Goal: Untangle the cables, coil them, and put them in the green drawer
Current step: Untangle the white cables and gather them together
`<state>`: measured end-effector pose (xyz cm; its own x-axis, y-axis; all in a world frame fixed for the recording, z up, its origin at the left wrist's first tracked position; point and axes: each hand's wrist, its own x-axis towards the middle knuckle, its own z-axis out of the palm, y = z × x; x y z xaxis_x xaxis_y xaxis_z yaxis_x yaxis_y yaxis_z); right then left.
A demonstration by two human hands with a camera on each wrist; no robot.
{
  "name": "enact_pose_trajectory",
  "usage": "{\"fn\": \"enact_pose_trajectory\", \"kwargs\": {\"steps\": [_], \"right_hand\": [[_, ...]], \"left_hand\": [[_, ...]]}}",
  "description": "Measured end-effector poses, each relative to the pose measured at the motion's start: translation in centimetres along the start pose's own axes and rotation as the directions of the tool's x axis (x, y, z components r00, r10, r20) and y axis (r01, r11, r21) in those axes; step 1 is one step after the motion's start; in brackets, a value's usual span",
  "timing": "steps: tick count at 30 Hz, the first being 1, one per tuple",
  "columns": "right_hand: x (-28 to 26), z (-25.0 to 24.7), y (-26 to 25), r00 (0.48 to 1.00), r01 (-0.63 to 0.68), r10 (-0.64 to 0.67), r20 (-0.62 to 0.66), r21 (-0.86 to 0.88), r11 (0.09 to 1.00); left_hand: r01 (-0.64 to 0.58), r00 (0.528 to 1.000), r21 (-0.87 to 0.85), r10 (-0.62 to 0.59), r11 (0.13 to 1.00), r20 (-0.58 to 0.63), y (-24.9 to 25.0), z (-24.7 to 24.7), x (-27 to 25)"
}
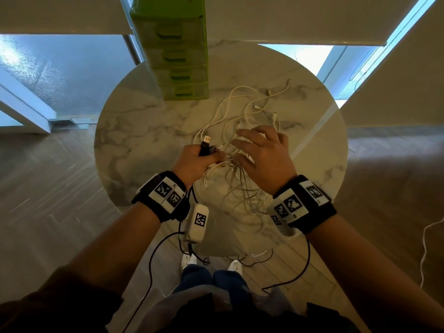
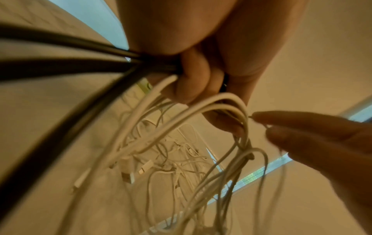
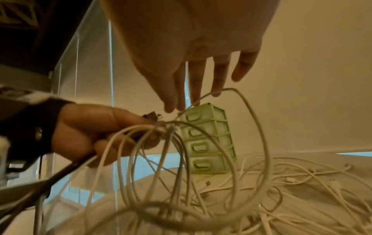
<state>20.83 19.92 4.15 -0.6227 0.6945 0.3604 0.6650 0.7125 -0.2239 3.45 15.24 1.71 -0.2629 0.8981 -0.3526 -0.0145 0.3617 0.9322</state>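
Note:
A tangle of white cables (image 1: 242, 111) lies on the round marble table (image 1: 134, 131). My left hand (image 1: 197, 159) grips a black cable by its USB plug (image 1: 206, 143) together with several white cable loops (image 3: 181, 159) that hang from its fist (image 2: 193, 79). My right hand (image 1: 262, 155) hovers just right of it, fingers straight and spread (image 3: 201, 76), fingertips near the top of the loops and holding nothing. The green drawer unit (image 1: 177, 56) stands at the table's far edge with all its drawers closed (image 3: 207, 139).
Black leads and a white tagged module (image 1: 197, 223) dangle from my wrists over the table's near edge. A thin white cord (image 1: 427, 248) runs over the wooden floor at the right. Glass panels stand behind the table.

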Motion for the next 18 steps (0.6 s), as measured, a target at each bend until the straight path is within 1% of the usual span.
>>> {"fn": "enact_pose_trajectory", "kwargs": {"steps": [2, 5, 6, 8, 10, 11, 13, 14, 16, 18], "right_hand": [[0.2, 0.6, 0.0, 0.999, 0.026, -0.028, -0.04, -0.071, 0.997], [-0.3, 1.3, -0.1, 0.992, 0.068, -0.076, -0.101, -0.075, 0.995], [-0.6, 1.5, -0.2, 0.993, 0.077, -0.083, -0.09, -0.066, 0.995], [-1.1, 2.0, -0.7, 0.997, 0.073, -0.075, -0.025, -0.064, 0.995], [-1.2, 2.5, -0.9, 0.998, 0.052, -0.049, 0.042, -0.069, 0.996], [-1.1, 2.8, -0.9, 0.998, 0.043, -0.041, 0.049, -0.051, 0.998], [-0.9, 3.0, -0.7, 0.999, 0.046, -0.046, 0.018, 0.009, 0.999], [-0.9, 3.1, -0.5, 0.999, 0.048, -0.048, -0.004, 0.046, 0.998], [-1.0, 3.3, -0.1, 0.999, 0.031, -0.025, -0.043, 0.16, 0.987], [-1.1, 3.4, 0.1, 0.995, -0.021, 0.051, -0.082, 0.341, 0.94]], "left_hand": [[0.014, 1.0, -0.036, -0.014, 0.999, 0.011, 0.3, 0.1, 0.0], [0.046, 0.999, -0.064, -0.046, 0.997, 0.002, 0.9, 0.1, -0.3], [0.064, 0.998, -0.067, -0.064, 0.996, -0.003, 1.1, 0.2, -0.4], [0.095, 0.995, -0.077, -0.095, 0.992, 0.004, 1.2, 0.1, -0.4], [0.113, 0.992, -0.057, -0.109, 0.992, 0.067, 1.5, 0.2, -0.7], [0.108, 0.987, -0.016, -0.105, 0.994, 0.118, 1.6, 0.1, -0.9], [0.064, 0.975, 0.09, -0.081, 0.994, 0.205, 1.9, 0.2, -1.2], [0.04, 0.975, 0.123, -0.066, 0.992, 0.211, 2.0, 0.1, -1.2], [0.051, 0.988, 0.115, -0.067, 0.992, 0.14, 1.6, -0.2, -0.7], [0.118, 0.992, 0.056, -0.12, 0.991, 0.045, 0.8, -0.4, -0.3]]}}
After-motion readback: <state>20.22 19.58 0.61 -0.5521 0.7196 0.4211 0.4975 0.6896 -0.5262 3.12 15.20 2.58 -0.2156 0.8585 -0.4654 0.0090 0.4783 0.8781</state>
